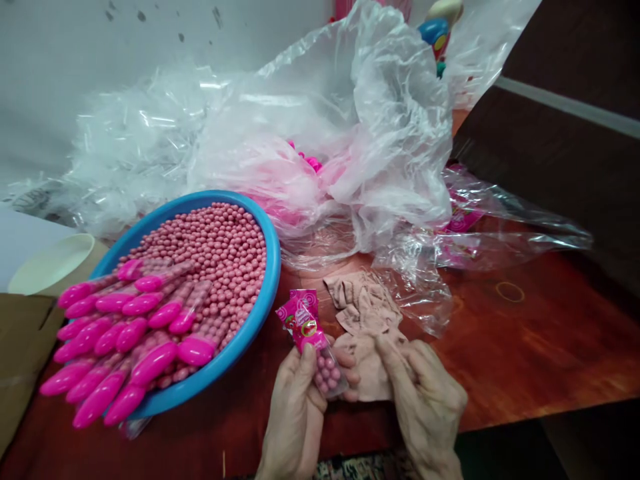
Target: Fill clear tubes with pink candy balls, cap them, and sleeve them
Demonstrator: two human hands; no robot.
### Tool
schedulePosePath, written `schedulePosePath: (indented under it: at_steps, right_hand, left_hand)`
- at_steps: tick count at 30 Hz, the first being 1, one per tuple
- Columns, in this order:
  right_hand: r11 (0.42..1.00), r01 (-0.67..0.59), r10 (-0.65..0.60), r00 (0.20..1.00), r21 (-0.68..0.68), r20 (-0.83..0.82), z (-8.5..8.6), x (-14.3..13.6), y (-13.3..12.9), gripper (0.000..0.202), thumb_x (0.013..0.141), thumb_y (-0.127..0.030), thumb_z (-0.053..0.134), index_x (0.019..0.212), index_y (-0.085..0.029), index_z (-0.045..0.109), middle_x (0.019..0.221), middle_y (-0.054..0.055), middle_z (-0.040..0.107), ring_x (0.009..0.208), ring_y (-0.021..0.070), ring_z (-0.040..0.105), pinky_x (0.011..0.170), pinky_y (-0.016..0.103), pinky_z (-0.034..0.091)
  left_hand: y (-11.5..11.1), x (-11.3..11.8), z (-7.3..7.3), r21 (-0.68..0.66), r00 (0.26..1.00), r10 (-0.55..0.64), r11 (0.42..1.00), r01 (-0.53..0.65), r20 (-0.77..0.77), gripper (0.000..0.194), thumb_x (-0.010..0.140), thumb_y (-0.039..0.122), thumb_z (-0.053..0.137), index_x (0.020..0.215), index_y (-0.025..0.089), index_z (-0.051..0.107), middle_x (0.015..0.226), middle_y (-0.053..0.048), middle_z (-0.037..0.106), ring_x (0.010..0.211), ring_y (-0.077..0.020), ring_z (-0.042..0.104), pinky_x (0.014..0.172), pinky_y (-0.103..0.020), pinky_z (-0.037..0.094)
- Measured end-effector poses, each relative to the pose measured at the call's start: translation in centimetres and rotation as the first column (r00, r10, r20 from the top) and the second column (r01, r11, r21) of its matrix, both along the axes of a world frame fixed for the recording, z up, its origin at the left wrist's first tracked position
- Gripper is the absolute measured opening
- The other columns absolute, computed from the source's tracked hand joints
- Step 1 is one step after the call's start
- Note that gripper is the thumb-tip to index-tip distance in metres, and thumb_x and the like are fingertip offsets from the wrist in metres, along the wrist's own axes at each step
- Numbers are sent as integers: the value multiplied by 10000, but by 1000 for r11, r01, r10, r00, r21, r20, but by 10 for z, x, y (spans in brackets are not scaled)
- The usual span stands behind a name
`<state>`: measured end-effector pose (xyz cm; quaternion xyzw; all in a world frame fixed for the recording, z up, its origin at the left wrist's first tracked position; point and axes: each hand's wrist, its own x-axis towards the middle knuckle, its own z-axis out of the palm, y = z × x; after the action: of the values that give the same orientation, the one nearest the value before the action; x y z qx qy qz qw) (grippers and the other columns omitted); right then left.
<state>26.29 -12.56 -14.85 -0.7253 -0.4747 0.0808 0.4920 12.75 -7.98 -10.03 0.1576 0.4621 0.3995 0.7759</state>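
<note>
My left hand is closed around a small clear packet of pink candy balls with a bright pink printed label at its top. The packet tilts away from me, above the table. Just right of it, my right hand has its fingers curled and its thumb against the index finger, over a crumpled beige cloth. Whatever lies between those fingers, if anything, is hidden. To the left stands a blue basin full of pink balls. Several clear tubes with pink caps lie on them.
Behind the basin is a heap of clear plastic pieces and a large translucent bag with pink items inside. A clear bag of pink labels lies right. A cream bowl and cardboard box stand left on the reddish-brown table.
</note>
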Motion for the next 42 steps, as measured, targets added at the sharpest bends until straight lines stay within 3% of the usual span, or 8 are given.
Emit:
schedulePosePath:
  at_steps: [4,7,14,18,21,24,31,42]
  right_hand:
    - [996,81,-72,970,-30,230,16,7,29,355,959,-289,423,620,-196,471,611,-5,450,600,148,441,596,274,393]
    - [979,57,42,881,-194,471,9,2,48,432,971,-407,296,944,-116,614,921,151,609,803,252,489,679,367,399]
    - [954,15,148,848,-301,509,-4,-2,56,442,971,-400,292,804,-185,641,833,104,611,776,253,470,652,369,385]
    - [985,15,56,913,-171,403,18,-8,29,428,970,-411,291,1095,-131,590,1075,147,573,953,282,463,789,433,437]
    - [966,-222,250,930,-130,269,25,-23,8,347,888,-428,518,1117,-175,580,1076,110,575,988,263,517,804,387,484]
    - [963,-247,261,953,-107,152,22,-38,-1,268,865,-307,577,1102,-183,590,1131,107,595,1054,245,572,875,355,499]
    - [951,-256,146,868,-176,-474,16,-64,-10,254,898,-436,507,974,-236,645,816,2,748,696,150,713,635,173,551]
    - [977,13,-85,938,-211,-337,17,-78,-25,418,880,-500,495,984,-152,703,821,88,759,666,195,726,688,220,580]
  left_hand:
    - [-1,-2,1,14,1000,-9,1000,9,4,244,869,328,587,931,100,646,782,-102,716,663,-178,673,561,-259,548]
    - [-1,0,2,-1,1000,3,1000,-3,18,245,849,335,615,900,99,655,764,-100,716,640,-171,670,545,-250,545]
    - [1,0,3,-24,997,18,1000,-16,80,242,809,336,667,844,98,687,743,-105,723,659,-185,676,611,-288,554]
    - [3,0,3,-48,994,74,996,-70,83,227,813,320,665,892,113,718,823,-107,736,766,-199,682,733,-320,549]
    - [4,3,4,-56,991,113,993,-108,78,237,827,324,646,909,119,734,858,-109,739,832,-209,676,793,-324,534]
    - [3,6,5,-46,989,113,993,-109,98,241,828,327,642,916,128,745,884,-110,738,860,-211,670,822,-318,521]
    - [4,3,6,39,993,114,993,-113,-29,248,774,342,701,918,145,740,839,-93,731,728,-180,671,715,-291,532]
    - [-6,5,2,10,999,16,1000,-17,36,206,739,277,730,876,123,732,774,-97,728,636,-164,649,648,-278,522]
